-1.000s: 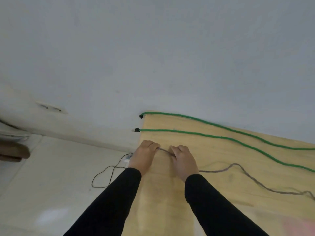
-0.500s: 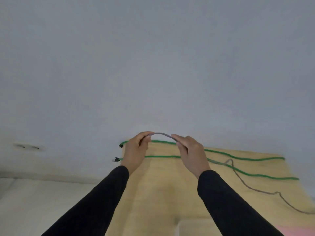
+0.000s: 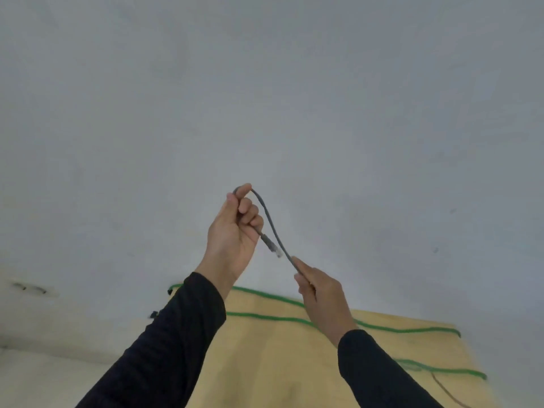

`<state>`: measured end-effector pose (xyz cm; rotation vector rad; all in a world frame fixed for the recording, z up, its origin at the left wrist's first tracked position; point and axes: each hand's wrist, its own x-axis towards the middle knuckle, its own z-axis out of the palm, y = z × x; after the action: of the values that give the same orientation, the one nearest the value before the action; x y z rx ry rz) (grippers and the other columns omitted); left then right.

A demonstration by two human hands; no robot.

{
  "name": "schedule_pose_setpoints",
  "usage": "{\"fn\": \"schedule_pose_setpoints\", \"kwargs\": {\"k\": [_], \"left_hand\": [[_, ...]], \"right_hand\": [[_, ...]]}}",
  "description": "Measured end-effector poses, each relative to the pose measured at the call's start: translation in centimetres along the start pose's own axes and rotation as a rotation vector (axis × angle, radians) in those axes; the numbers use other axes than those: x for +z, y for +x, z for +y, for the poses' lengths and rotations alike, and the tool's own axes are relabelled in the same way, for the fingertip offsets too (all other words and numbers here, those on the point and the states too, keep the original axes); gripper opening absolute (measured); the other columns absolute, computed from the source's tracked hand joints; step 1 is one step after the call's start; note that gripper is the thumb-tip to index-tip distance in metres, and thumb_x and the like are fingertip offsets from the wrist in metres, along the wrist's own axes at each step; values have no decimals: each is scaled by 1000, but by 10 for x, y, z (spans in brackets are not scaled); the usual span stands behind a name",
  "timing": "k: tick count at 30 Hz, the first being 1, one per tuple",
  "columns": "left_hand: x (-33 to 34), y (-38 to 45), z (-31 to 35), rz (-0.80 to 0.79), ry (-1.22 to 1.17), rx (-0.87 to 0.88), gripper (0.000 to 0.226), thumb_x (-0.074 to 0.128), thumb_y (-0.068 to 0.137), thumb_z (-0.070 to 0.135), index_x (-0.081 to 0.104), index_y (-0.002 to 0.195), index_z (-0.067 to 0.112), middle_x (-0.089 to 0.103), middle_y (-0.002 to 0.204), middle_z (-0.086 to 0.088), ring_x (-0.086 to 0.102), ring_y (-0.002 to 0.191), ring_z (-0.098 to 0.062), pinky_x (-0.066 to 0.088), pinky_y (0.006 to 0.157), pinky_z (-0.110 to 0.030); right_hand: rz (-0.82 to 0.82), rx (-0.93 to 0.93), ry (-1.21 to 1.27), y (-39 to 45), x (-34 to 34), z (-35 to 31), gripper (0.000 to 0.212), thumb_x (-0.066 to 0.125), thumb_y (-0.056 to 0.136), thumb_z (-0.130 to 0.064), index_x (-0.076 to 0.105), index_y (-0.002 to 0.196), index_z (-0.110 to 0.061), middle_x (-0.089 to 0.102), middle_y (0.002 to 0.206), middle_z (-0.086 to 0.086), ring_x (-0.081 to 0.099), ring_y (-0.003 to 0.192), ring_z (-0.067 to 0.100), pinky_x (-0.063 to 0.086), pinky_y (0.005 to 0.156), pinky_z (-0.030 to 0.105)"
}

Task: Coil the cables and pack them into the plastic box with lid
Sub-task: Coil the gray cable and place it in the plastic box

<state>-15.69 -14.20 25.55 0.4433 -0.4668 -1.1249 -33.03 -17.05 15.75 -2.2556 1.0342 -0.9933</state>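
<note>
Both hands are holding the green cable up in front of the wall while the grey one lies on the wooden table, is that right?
Not quite. The head view shows the left hand and right hand holding up the grey cable; the green cable lies on the wooden table.

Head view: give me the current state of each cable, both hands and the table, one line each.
Grey cable: lifted off the table, bent over the left hand, plug end hanging free.
Left hand: raised, grip shut on the grey cable.
Right hand: lower, pinching the same cable.
Green cable: uncoiled, lying in long runs on the table.
Wooden table: plastic box not in view.
</note>
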Motion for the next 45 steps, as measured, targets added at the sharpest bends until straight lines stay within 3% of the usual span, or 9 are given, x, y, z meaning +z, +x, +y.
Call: {"fn": "schedule_pose_setpoints", "kwargs": {"k": [11, 15, 20, 25, 30, 34, 37, 41, 45], "left_hand": [[45, -14, -48, -59, 463, 79, 30, 31, 100, 26, 54, 119, 23, 65, 90, 6, 62, 79, -2, 44, 76, -17], [51, -39, -53, -239, 703, -76, 31, 33, 100, 27, 58, 117, 23, 67, 77, 4, 60, 69, -9, 50, 67, -20], [59, -71, -54, -434, 813, -143, 38, 25, 101, 25, 59, 116, 15, 55, 59, 2, 42, 50, -12, 39, 56, -17], [80, -71, -31, -503, 473, -174, 39, 32, 95, 28, 64, 111, 13, 28, 51, 11, 24, 45, -5, 27, 46, -14], [110, -41, 0, -442, 88, -14, 35, 30, 97, 26, 57, 117, 15, 33, 52, 10, 29, 45, -4, 29, 48, -13], [104, -10, 18, -262, 410, 254, 35, 22, 102, 28, 51, 122, 28, 39, 57, 10, 33, 53, -6, 34, 61, -16], [80, -6, 8, -188, 893, 343, 36, 25, 101, 32, 48, 129, 30, 44, 64, 8, 40, 58, -7, 36, 68, -21], [53, -36, -16, -352, 1086, 246, 31, 32, 99, 35, 51, 123, 37, 57, 68, 12, 53, 62, 2, 42, 59, -13], [52, -73, -30, -555, 889, -4, 37, 28, 100, 36, 59, 117, 27, 47, 55, 3, 39, 50, -11, 35, 53, -18]], "right_hand": [[-94, -473, -262, 2, -80, -49, 31, 40, 91, -30, 67, 98, -18, 58, 69, -4, 49, 49, 13, 41, 44, 21], [-58, -386, -167, 30, -128, -66, 18, 53, 90, -25, 70, 94, -20, 46, 70, -20, 44, 57, -4, 34, 58, 6], [-140, -189, -2, 58, -172, -86, 11, 73, 77, -21, 73, 88, -21, 64, 73, -4, 55, 63, 7, 42, 61, 11], [-31, -87, 247, 61, -172, -76, 14, 60, 86, -27, 72, 91, -34, 63, 68, -18, 54, 65, 0, 41, 64, 9], [48, -11, 172, 42, -119, -59, 26, 47, 95, -20, 60, 113, -35, 45, 56, -11, 44, 50, -2, 35, 58, 15], [-210, -155, -89, 9, -84, -73, 33, 41, 97, -25, 51, 128, -20, 67, 86, -6, 60, 72, 9, 47, 72, 21], [-196, -274, -168, 11, -91, -95, 28, 43, 97, -24, 57, 119, -15, 69, 98, 7, 61, 85, 23, 49, 80, 36], [-99, -325, -99, 34, -132, -114, 15, 60, 87, -22, 70, 99, -20, 72, 91, 0, 64, 78, 9, 48, 74, 21], [-76, -146, 69, 54, -174, -117, 10, 75, 75, -17, 74, 84, -20, 66, 77, -8, 59, 67, 4, 44, 64, 12]]}}
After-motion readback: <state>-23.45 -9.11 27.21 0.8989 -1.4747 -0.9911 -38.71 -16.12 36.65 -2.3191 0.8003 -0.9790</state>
